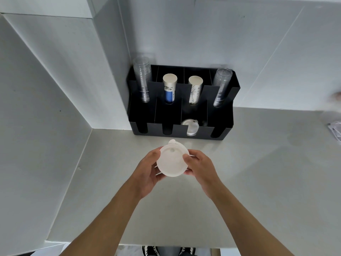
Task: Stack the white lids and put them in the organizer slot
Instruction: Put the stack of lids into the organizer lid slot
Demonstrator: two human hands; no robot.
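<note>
A stack of white round lids [172, 160] is held above the counter between both hands. My left hand [147, 169] cups its left and lower edge. My right hand [200, 164] pinches its right edge with the fingertips. A small tab sticks out at the stack's top. Just beyond stands the black organizer [228, 126], against the wall. Its third front slot from the left holds lids [190, 127]; the other front slots look dark and empty.
The organizer's back compartments hold clear cup stacks [143, 80] at both ends and two paper cup stacks [169, 87] between them. White walls close in on the left and behind. A crumpled clear wrapper [335, 129] lies at the counter's right edge.
</note>
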